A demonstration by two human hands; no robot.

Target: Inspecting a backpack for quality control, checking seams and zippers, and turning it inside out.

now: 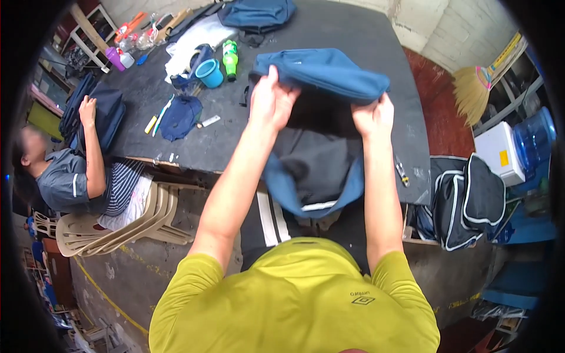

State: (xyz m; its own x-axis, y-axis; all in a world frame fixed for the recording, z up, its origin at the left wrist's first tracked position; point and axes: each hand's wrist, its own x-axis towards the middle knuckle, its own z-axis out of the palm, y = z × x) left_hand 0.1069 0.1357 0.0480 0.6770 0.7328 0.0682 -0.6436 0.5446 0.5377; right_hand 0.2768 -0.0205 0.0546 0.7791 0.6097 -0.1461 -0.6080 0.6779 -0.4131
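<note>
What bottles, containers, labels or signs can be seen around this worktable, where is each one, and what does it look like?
Green bottle: upright on the table's far left part, green with a wrapped label.
Purple bottle: far left table corner, purple with a paler cap.
Water jug: at right, beyond the table, rounded, translucent blue.
White box: beside the jug, boxy, with a small yellow sticker.
No screens or signs show.

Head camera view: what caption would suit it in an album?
Both hands, left hand and right hand, hold up a blue bag over a dark worktable.
</note>
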